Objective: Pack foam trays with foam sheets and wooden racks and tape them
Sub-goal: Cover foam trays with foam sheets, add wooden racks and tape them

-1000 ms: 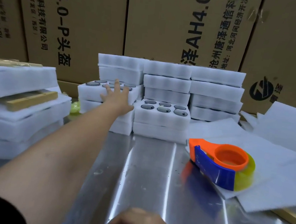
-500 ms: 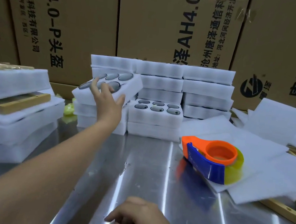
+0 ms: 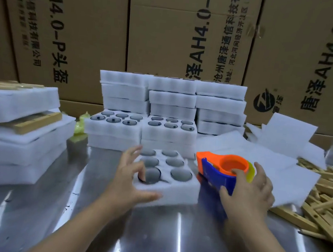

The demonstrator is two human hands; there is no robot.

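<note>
A white foam tray (image 3: pixel 177 190) with six round dark-filled holes lies on the metal table in front of me. My left hand (image 3: pixel 129 175) grips its left side, thumb along the front edge and fingers over the top. My right hand (image 3: pixel 249 190) holds the orange and blue tape dispenser (image 3: pixel 218 170) just right of the tray, a finger hooked into its orange ring. Loose foam sheets (image 3: pixel 265 156) lie behind the dispenser. Wooden racks (image 3: pixel 326 204) are heaped at the right.
Stacks of foam trays (image 3: pixel 169 113) stand at the back against cardboard boxes (image 3: pixel 183 35). At the left sits a pile of packed foam bundles (image 3: pixel 14 134) with wooden pieces between layers. The shiny metal table (image 3: pixel 149 237) spreads toward me.
My left hand lifted a foam tray off the back stack and brought it down onto the table in front of me. My right hand moved from the near edge to the tape dispenser and took hold.
</note>
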